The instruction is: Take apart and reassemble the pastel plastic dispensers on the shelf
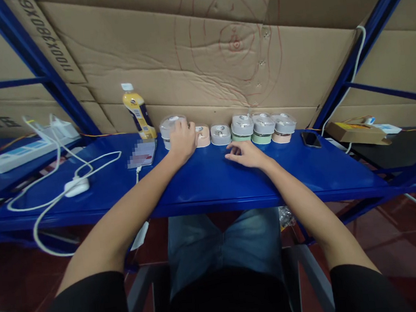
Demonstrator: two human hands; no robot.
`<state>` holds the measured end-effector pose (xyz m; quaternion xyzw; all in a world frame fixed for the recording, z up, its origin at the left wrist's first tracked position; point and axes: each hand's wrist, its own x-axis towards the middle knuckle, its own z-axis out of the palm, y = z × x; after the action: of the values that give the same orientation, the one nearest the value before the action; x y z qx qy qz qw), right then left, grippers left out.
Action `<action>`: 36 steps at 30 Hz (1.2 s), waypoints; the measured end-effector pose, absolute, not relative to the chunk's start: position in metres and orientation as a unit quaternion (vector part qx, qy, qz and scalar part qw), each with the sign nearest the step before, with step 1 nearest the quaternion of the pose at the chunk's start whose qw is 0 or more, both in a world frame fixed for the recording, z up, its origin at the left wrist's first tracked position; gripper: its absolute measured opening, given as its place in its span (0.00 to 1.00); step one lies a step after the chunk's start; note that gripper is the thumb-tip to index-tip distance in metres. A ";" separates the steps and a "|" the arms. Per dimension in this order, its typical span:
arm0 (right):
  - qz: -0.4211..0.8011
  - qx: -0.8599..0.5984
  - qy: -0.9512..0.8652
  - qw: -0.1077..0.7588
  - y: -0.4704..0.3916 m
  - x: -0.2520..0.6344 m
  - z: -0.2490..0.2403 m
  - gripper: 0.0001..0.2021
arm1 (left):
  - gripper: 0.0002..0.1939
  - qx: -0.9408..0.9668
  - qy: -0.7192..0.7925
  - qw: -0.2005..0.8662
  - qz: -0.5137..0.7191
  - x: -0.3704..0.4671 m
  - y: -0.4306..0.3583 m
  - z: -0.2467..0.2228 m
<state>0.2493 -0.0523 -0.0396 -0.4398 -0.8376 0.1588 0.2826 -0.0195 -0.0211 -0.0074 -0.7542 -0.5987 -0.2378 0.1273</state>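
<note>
Small rounded containers with clear lids line the back of the blue table. My left hand (pixel 184 141) is closed over the right side of the leftmost grey-lidded container (pixel 170 124), stacked on another; its thumb is hidden. Just right of that hand sits a single peach container (pixel 202 137), then a single grey container (pixel 220 135). My right hand (pixel 246 153) hovers at or rests on the table with loosely bent, parted fingers and nothing in them. It is in front of a stack with a green container (pixel 241 136) below and a grey container (pixel 242 124) on top.
A yellow bottle (pixel 138 112) and a flat, blurred-out object (pixel 145 152) are at left, near white cables and an adapter (pixel 76 187). Two more container stacks (pixel 283 128) and a phone (pixel 311 139) lie rightward. Cardboard (pixel 146 44) stands behind the blue table (pixel 218 187).
</note>
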 end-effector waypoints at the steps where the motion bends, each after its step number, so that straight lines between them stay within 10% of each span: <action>1: 0.158 -0.441 -0.837 0.283 -0.052 0.249 -0.040 0.17 | 0.29 -0.733 -0.610 0.141 -0.267 -0.023 -0.018 -0.004; 7: 0.147 -0.444 -0.838 0.281 -0.053 0.250 -0.039 0.15 | 0.58 -0.593 -0.735 0.054 -0.324 -0.049 0.013 0.003; 15: 0.131 -0.453 -0.827 0.305 -0.052 0.253 -0.036 0.16 | 0.51 -0.619 -0.663 0.040 -0.419 -0.055 0.005 0.005; 20: 0.037 -0.434 -0.787 0.438 -0.059 0.260 -0.024 0.39 | 0.50 -0.810 -0.428 -0.002 -0.400 -0.026 -0.029 0.001; 26: 0.113 -0.342 -0.874 0.325 -0.065 0.260 -0.024 0.59 | 0.55 -0.897 -0.274 -0.169 -0.302 0.007 -0.054 -0.038; 36: 0.157 -0.399 -0.839 0.334 -0.064 0.275 -0.014 0.40 | 0.64 -0.888 -0.287 -0.185 -0.308 0.000 -0.048 -0.058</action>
<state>0.2753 -0.0636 -0.0143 -0.3994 -0.8391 0.1571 0.3343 -0.0003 -0.0476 -0.0584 -0.8881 -0.2871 -0.3076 -0.1852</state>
